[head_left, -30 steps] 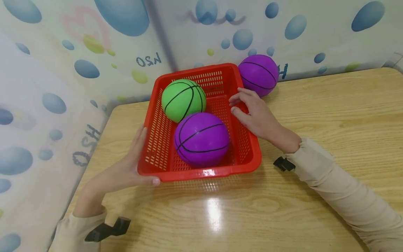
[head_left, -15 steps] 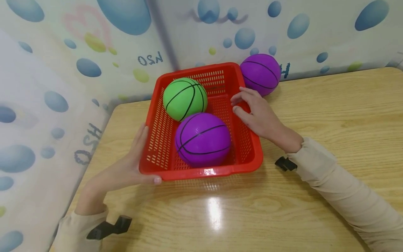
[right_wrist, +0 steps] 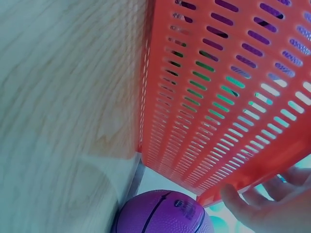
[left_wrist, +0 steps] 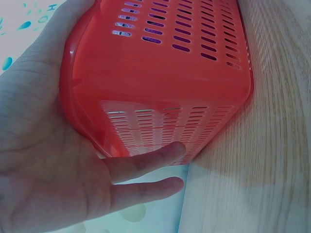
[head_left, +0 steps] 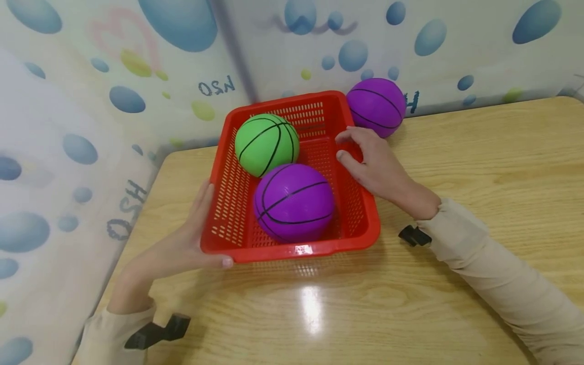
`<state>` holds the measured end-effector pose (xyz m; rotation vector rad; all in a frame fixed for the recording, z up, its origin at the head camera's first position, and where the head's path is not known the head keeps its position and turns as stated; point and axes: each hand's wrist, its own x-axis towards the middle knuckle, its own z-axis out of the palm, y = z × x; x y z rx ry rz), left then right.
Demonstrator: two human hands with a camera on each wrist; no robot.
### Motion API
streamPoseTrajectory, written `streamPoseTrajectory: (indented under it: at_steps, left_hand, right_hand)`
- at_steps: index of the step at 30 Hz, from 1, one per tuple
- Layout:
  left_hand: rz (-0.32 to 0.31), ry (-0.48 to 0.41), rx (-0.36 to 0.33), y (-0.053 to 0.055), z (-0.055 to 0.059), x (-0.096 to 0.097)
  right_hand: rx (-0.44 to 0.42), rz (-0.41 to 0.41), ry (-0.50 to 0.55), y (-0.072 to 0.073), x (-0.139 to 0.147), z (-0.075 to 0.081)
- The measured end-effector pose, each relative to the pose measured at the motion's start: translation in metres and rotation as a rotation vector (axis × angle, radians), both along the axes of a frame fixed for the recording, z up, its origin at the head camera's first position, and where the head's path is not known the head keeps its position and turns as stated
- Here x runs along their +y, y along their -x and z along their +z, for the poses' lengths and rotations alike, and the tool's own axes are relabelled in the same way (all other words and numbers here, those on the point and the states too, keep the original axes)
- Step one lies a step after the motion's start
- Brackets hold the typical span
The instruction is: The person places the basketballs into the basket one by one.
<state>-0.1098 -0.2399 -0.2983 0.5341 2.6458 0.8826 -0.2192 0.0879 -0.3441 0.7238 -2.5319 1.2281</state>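
A red plastic basket (head_left: 315,249) with slotted walls stands on the table. Inside it, a green ball with black seams (head_left: 266,146) is at the back left and a purple ball (head_left: 294,203) nearer the front. My left hand (head_left: 180,246) lies against the basket's front-left corner, thumb along the front rim, fingers stretched along the side. Two straight fingers show beside the slotted wall in the left wrist view. My right hand (head_left: 376,165) rests over the right rim, fingers loosely bent; some fingers (right_wrist: 233,196) show by the rim's outer side in the right wrist view.
A second purple ball (head_left: 377,106) sits outside the basket, by its back-right corner and close to the wall. The wooden table (head_left: 479,152) reaches to the right and toward me. Walls patterned with blue bubbles (head_left: 353,56) close off the back and left.
The head view shifts slightly. Both hands, the basket and the balls keep nearly the same places; the right hand's fingers move very slightly.
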Motion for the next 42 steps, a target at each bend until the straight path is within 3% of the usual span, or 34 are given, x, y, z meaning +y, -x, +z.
streamPoseTrajectory:
  at_steps: [6, 11, 14, 19, 23, 30, 35, 42]
  left_hand:
    - [-0.004, 0.033, 0.023, 0.006, -0.01, -0.006]
    - [-0.011, 0.045, 0.044, 0.01, -0.018, -0.011]
    - [-0.014, 0.031, 0.037, 0.007, -0.013, -0.007]
    - [-0.004, 0.015, 0.013, 0.001, -0.002, 0.001]
    - [-0.009, 0.021, 0.031, 0.005, -0.012, -0.007]
    - [-0.002, 0.019, 0.022, 0.003, -0.011, -0.005]
    - [-0.002, 0.027, 0.046, 0.009, -0.024, -0.015]
    - [-0.008, 0.032, 0.065, 0.011, -0.026, -0.017]
  right_hand:
    - [0.12, -0.069, 0.036, 0.009, 0.01, -0.003]
    - [0.203, -0.233, -0.051, 0.021, 0.025, -0.007]
    - [0.139, -0.303, -0.111, 0.028, 0.032, -0.009]
    - [0.066, -0.339, -0.218, 0.037, 0.039, -0.013]
    - [0.035, -0.357, -0.247, 0.041, 0.041, -0.015]
    - [0.017, -0.443, -0.251, 0.049, 0.044, -0.016]
    - [0.001, -0.491, -0.265, 0.054, 0.045, -0.015]
    - [0.036, -0.485, -0.215, 0.06, 0.047, -0.018]
